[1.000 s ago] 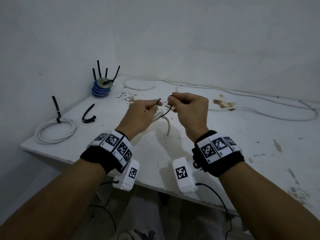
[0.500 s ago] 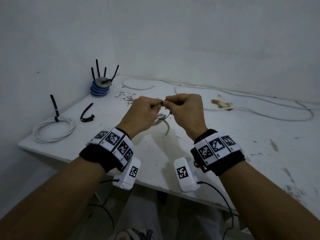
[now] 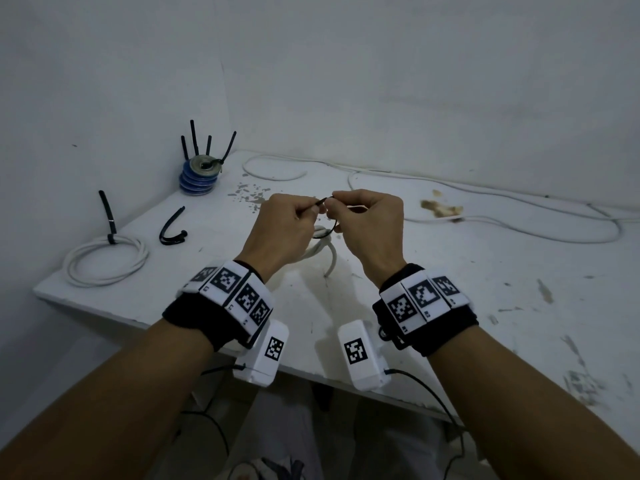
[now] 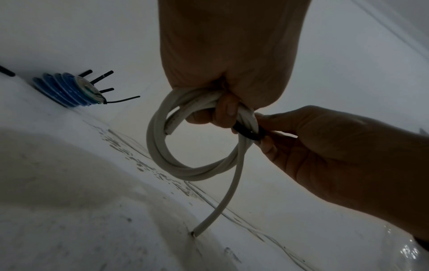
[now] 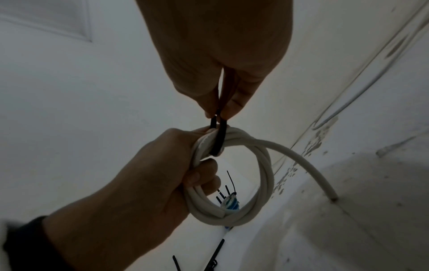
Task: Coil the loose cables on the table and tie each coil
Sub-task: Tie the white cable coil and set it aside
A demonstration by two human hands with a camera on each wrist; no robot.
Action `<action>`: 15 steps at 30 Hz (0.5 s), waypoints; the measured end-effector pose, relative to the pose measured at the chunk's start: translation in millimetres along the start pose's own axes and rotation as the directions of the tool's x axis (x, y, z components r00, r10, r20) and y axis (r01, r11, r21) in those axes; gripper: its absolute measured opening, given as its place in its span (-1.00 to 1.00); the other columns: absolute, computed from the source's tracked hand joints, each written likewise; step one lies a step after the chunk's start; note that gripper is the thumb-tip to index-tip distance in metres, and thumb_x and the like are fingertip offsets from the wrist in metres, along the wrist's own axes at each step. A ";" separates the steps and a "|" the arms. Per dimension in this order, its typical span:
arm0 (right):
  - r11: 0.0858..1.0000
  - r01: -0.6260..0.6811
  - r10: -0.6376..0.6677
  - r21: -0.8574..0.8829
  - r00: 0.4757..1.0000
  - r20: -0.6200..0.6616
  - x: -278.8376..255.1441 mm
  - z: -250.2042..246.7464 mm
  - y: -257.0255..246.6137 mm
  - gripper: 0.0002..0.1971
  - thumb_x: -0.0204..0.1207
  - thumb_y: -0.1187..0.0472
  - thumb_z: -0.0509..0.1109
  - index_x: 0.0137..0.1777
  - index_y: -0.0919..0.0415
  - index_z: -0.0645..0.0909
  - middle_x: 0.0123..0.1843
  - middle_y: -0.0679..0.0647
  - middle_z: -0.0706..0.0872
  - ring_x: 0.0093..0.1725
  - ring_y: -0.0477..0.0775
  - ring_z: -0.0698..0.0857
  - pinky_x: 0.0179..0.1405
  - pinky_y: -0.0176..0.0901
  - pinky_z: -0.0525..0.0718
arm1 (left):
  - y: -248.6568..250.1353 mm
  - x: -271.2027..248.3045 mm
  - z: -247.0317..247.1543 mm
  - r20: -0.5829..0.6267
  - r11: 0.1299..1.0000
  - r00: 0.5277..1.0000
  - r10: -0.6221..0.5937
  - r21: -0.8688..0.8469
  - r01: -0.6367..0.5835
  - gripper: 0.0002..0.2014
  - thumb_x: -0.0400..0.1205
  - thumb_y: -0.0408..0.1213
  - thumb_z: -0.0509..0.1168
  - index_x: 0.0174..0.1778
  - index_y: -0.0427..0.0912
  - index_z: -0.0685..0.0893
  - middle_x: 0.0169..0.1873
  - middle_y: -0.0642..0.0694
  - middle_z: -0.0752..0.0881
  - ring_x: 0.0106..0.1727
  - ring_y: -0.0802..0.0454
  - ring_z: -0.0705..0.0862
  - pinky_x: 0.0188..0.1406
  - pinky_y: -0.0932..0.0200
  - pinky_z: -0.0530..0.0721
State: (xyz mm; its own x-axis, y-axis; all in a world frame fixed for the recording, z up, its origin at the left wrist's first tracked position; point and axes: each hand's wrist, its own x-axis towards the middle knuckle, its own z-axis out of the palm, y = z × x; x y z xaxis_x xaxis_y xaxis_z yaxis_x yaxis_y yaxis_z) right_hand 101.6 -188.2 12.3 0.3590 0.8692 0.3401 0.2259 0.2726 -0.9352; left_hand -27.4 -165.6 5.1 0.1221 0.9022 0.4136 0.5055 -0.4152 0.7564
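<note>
From the head view, your left hand (image 3: pixel 282 230) and right hand (image 3: pixel 367 223) meet at mid-frame above the white table (image 3: pixel 450 289), fingers curled, both pinching a black cable tie (image 3: pixel 323 202); a tied white coil (image 3: pixel 104 258) lies at the left edge, a loose black tie (image 3: pixel 171 228) just right of it, a blue spool stack (image 3: pixel 199 174) in the far corner; a long loose white cable (image 3: pixel 519 226) trails across the upper right.

Left wrist view now; your left hand (image 4: pixel 228 73) grips the small white coil (image 4: pixel 185 165) at upper centre, fingers wrapped round its strands; one cable end touches the table at the bottom.

Right wrist view; your right hand (image 5: pixel 220 64) pinches both ends of the cable tie (image 5: pixel 219 139), looped around the coil (image 5: pixel 262 183) at mid-frame.
</note>
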 end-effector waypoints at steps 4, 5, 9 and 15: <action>1.000 0.010 -0.010 0.005 1.000 -0.012 0.2 0.5 1.9 -0.92 0.39 0.33 0.60 -0.21 0.13 0.82 -0.26 0.01 0.85 -0.27 -0.04 0.82 -0.10 0.06 0.83 | 1.7 0.8 -2.1 0.016 1.000 1.000 0.013 0.001 -0.013 -0.76 0.73 -0.34 0.25 0.14 -0.13 0.83 -0.12 0.08 0.80 -0.15 0.36 0.68 -0.27 0.69 0.46; 1.000 0.006 -0.006 0.003 1.000 -0.011 0.7 0.8 2.2 -0.94 0.39 0.33 0.60 -0.17 0.18 0.82 -0.26 0.02 0.85 -0.27 -0.04 0.82 -0.09 0.05 0.83 | 1.7 0.9 -2.3 0.016 1.000 1.000 0.015 0.003 -0.015 -0.76 0.72 -0.34 0.26 0.14 -0.13 0.83 -0.14 0.09 0.79 -0.16 0.39 0.67 -0.27 0.69 0.45; 1.000 -0.002 0.002 -0.016 1.000 -0.007 3.9 1.0 2.6 -0.93 0.42 0.33 0.58 -0.11 0.26 0.83 -0.23 0.06 0.85 -0.27 -0.06 0.82 -0.09 -0.03 0.83 | 2.6 0.2 -2.7 0.023 1.000 1.000 0.021 0.021 -0.021 -0.76 0.71 -0.35 0.26 0.12 -0.10 0.84 -0.11 0.06 0.82 -0.16 0.30 0.70 -0.26 0.64 0.50; 0.995 0.061 -0.062 -0.074 0.998 -0.003 3.6 1.9 4.9 -0.92 0.45 0.35 0.56 -0.07 0.29 0.82 -0.22 0.03 0.83 -0.31 -0.25 0.76 -0.20 -0.43 0.72 | 4.8 2.1 -2.5 0.055 0.995 0.999 0.004 0.099 -0.010 -0.74 0.70 -0.39 0.24 0.00 -0.13 0.86 -0.21 0.01 0.82 -0.21 0.15 0.75 -0.36 0.43 0.58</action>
State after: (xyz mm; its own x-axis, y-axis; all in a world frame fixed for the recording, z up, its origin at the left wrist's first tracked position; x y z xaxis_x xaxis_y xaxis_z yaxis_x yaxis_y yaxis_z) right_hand 102.3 -183.0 8.8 0.3467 0.8497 0.3973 0.3143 0.2939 -0.9027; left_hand -26.8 -166.0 10.8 0.1706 0.9055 0.3885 0.5861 -0.4102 0.6988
